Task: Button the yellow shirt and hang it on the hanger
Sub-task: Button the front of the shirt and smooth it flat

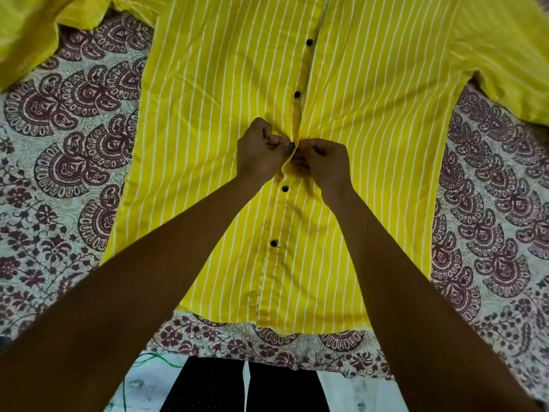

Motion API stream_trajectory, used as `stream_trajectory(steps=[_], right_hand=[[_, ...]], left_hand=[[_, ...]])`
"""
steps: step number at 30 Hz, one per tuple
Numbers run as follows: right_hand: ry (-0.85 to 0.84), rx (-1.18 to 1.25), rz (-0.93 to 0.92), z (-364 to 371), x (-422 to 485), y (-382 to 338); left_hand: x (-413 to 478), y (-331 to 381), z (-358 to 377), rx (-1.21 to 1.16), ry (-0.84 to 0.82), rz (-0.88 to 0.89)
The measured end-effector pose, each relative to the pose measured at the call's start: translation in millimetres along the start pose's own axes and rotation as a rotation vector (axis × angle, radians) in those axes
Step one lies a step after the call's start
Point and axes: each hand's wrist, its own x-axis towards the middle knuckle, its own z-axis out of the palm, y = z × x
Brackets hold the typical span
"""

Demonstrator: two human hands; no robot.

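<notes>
Light is soft and diffuse, moderate level; source direction cannot be told. Yellow shirt (225, 93) reads bright, saturated; its white stripes crisp at centre. Left forearm (142, 286) and right forearm (421, 286) read dark, underexposed, little surface detail. Shadows faint, soft-edged, in the fabric folds. Wide-angle distortion: stripes bow outward toward both side edges. Upper-left fabric corner is smeared, soft. Patterned sheet (74, 162) sharp mid-frame, blurring toward corners.

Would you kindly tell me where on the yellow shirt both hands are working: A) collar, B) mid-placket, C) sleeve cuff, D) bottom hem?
B: the left hand and right hand pinch the yellow shirt at a dark button midway along its placket.
</notes>
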Motion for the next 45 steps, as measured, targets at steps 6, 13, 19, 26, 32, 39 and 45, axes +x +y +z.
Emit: stream_trajectory(steps=[6,13,19,26,32,39,45], right_hand=[[-0.026,-0.033,-0.015,-5.4,3.8,-4.1],[0.112,-0.252,-0.124,5.7,-2.6,-6.4],[0.2,-0.287,-0.171,17.7,-10.9,-11.7],[0.254,-0.212,-0.128,18.7,-15.3,-5.2],[0.146,-0.042,0.064,11.0,-2.0,-10.9],[-0.057,0.328,0.214,-0.3,-1.3,-10.8],[-0.097,0.316,0.16,-1.7,-3.5,-4.6]], left_hand=[[-0.7,-2.5,0.6,-0.047,-0.03,-0.002],[2.9,5.3,0.6,-0.035,-0.01,-0.097],[3.9,4.7,8.1,-0.035,0.041,-0.124],[7.5,11.2,1.3,-0.09,-0.081,-0.154],[0.2,7.3,-4.2,-0.133,-0.131,-0.097],[-0.7,4.8,-3.3,-0.192,-0.073,-0.123],[-3.9,11.5,-2.6,-0.108,-0.054,0.001]])
